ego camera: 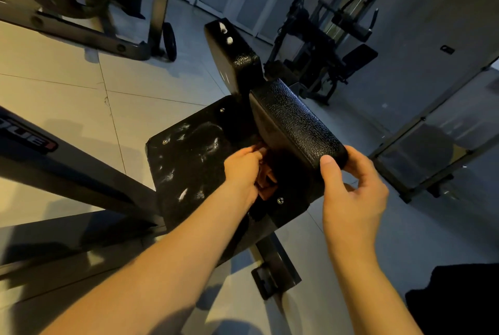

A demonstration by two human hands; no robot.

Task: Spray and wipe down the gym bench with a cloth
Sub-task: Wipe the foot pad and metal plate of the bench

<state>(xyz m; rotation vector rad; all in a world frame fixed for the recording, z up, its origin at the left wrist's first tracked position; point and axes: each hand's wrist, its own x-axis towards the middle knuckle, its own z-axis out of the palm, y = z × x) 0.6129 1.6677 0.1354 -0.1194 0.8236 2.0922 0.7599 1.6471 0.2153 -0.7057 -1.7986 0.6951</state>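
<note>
Foam-flecked black seat (186,162)
The left hand (243,170) is clutching a rust cloth (266,178); the right hand (351,194) is pinching the pebbled pad (294,124).

cloth (266,178) on seat (189,162) under L hand (241,170), R hand (351,189) at backrest (291,124) end

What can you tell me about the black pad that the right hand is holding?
The pad is black, with a pebbled, glossy, leather-like cover and rounded corners. It is tilted up above the seat. The right hand grips its near corner, with the thumb pressed on the end. No foam shows on it.
</note>
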